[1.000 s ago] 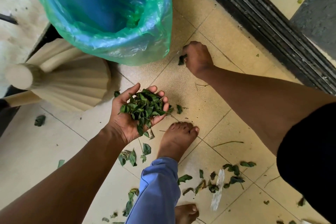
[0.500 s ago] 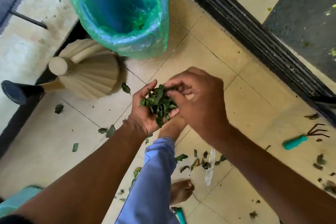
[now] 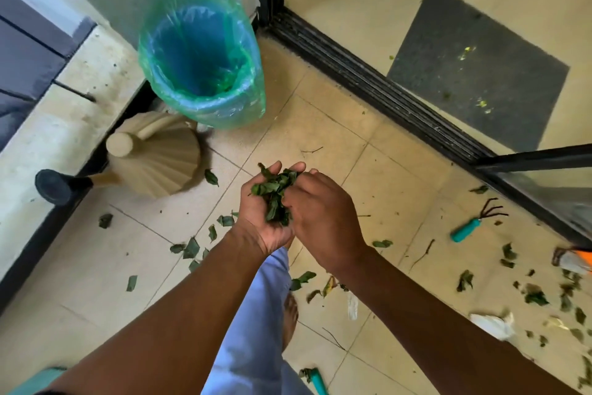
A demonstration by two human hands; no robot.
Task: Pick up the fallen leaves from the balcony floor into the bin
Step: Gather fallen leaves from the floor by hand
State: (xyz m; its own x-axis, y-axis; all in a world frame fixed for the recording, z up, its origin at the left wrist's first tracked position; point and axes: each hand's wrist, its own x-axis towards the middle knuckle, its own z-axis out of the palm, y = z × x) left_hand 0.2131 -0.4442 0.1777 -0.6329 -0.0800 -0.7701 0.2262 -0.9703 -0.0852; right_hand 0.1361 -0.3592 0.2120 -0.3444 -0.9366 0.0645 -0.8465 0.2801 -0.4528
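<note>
Left grip (image 3: 266, 215) cupped palm-up round the bunch of leaves (image 3: 275, 194); right grip (image 3: 320, 218) now curled against that bunch from the side, pressing it in, no longer down at the floor as a second ago; both raised, up off the tiles; bin (image 3: 198, 64) ahead of the grips and well apart; handful likely ready for tipping in; many loose leaves (image 3: 191, 249) below and behind, so much left.

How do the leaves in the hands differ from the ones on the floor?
The held leaves sit bunched in one pile, cupped between the left hand and right hand; the floor leaves lie scattered singly across the tiles. Both are green.
</note>
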